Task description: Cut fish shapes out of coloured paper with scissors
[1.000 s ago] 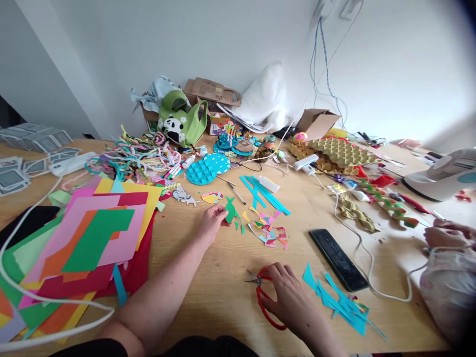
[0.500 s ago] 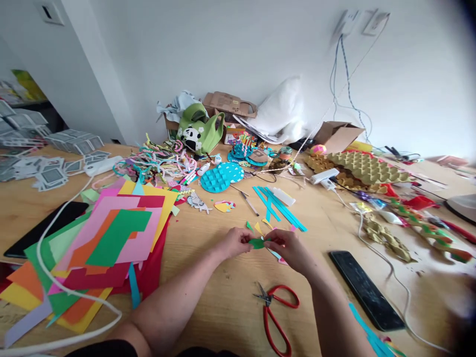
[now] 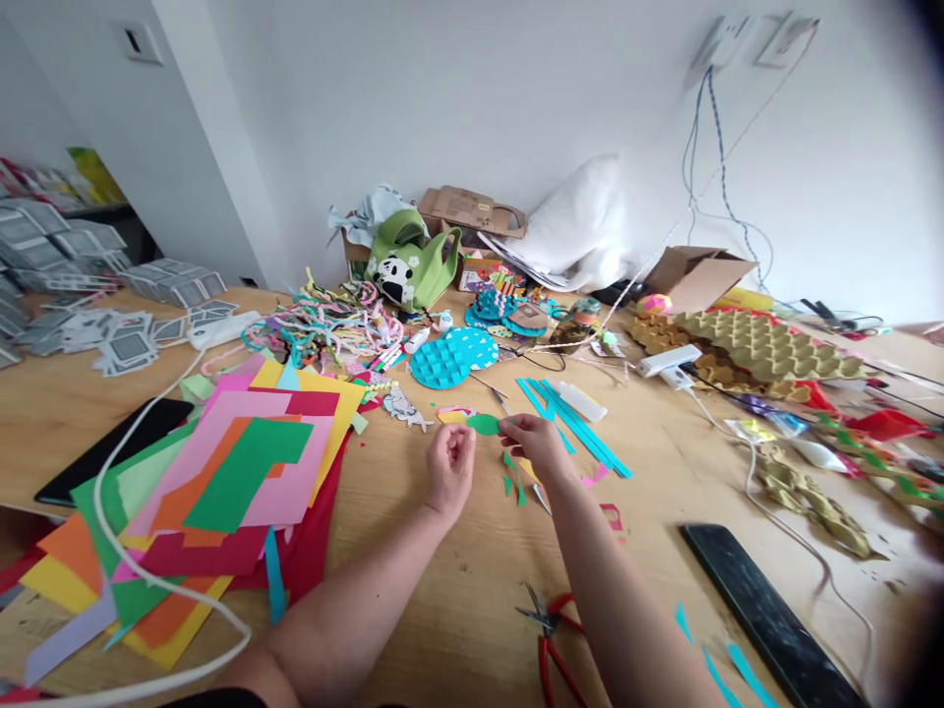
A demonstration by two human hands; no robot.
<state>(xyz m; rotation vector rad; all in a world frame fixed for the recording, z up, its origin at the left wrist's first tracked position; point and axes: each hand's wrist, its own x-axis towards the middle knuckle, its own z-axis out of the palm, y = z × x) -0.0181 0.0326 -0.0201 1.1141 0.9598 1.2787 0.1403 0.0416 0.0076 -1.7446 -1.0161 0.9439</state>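
A small green paper cutout (image 3: 485, 424), roughly leaf-shaped, is held up between both hands over the table. My right hand (image 3: 537, 444) pinches its right end with thumb and fingers. At the left end, my left hand (image 3: 451, 467) is closed, its curled fingers gripping the edge. Green and yellow paper scraps (image 3: 514, 482) lie just below the hands. Red-handled scissors (image 3: 546, 644) rest nearer to me with blades apart, partly hidden by my right forearm. Behind the hands lies a fish-like paper cutout (image 3: 455, 414), partly covered by the left hand.
Stacked coloured paper (image 3: 255, 462) lies left, crossed by a white cable (image 3: 110, 531). Blue paper strips (image 3: 582, 433) and a glue-like white tube (image 3: 582, 401) lie beyond my right hand. A black phone-like slab (image 3: 774, 615) is at right. Blue round pieces (image 3: 441, 364) stand behind.
Both hands have moved forward and slightly left with the green cutout, uncovering the scraps beneath. My right forearm now overlaps the scissors' handle. The camera view has shifted a little.
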